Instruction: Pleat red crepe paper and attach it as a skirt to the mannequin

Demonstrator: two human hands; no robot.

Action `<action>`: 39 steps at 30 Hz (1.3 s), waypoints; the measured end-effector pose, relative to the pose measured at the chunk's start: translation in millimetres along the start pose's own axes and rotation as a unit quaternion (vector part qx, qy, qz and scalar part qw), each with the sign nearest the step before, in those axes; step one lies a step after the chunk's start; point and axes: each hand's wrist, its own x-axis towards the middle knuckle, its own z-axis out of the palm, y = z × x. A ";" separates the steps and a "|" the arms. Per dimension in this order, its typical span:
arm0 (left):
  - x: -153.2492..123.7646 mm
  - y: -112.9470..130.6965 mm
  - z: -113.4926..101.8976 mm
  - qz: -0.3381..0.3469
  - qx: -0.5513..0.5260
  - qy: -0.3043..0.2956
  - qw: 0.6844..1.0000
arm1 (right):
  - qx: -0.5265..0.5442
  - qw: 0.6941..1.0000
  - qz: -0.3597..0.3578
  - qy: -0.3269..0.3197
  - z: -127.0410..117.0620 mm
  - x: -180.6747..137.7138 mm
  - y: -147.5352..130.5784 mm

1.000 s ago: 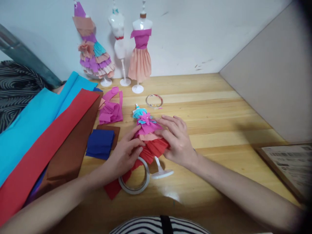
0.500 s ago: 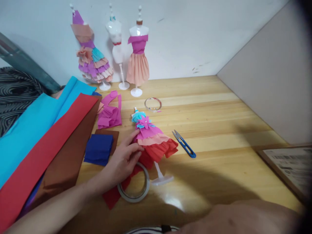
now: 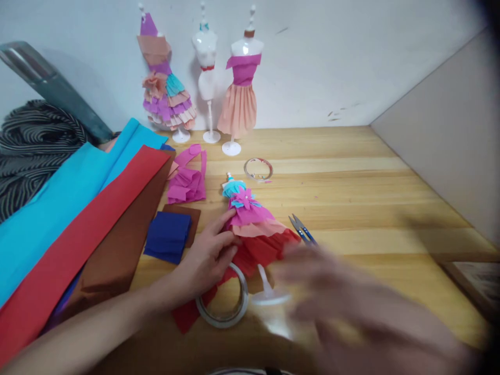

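A small mannequin in a paper dress (image 3: 252, 213) leans on the table, blue at the top, with a pink flower and pink, peach and red tiers. My left hand (image 3: 214, 247) holds the dress at its left edge, fingers curled against it. Smeared by motion, my right hand (image 3: 312, 281) is beside the red hem and above the mannequin's white base (image 3: 270, 297); its fingers cannot be made out. A roll of tape (image 3: 242, 307) lies below my left hand, over a strip of red paper (image 3: 186, 315). Blue thread snips (image 3: 301, 228) lie right of the dress, partly hidden by my right hand.
Three mannequins stand along the wall, including one in a pink and peach dress (image 3: 242, 99). Blue, red and brown paper sheets (image 3: 89, 219) spread at left. Pink scraps (image 3: 187, 179), folded dark-blue paper (image 3: 167, 235) and a clear ring (image 3: 258, 170) lie around the dress.
My right hand has come up from the bottom right to the red hem. My left hand stays on the dress. The whole view has shifted slightly.
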 end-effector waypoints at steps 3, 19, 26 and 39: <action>1.1 3.6 -0.3 0.008 -0.010 0.010 1.000 | -0.010 0.997 -0.045 -0.066 10.0 29.1 24.0; -0.5 0.6 0.6 0.030 -0.017 0.022 0.999 | -0.156 0.977 -0.132 0.067 64.3 31.9 45.2; -1.8 -1.4 -0.6 0.043 -0.027 0.022 0.998 | -0.143 0.983 -0.099 0.062 69.6 25.2 48.4; -2.9 -15.5 -8.5 0.220 0.023 0.042 0.974 | -0.147 0.983 -0.102 0.047 71.0 26.0 47.2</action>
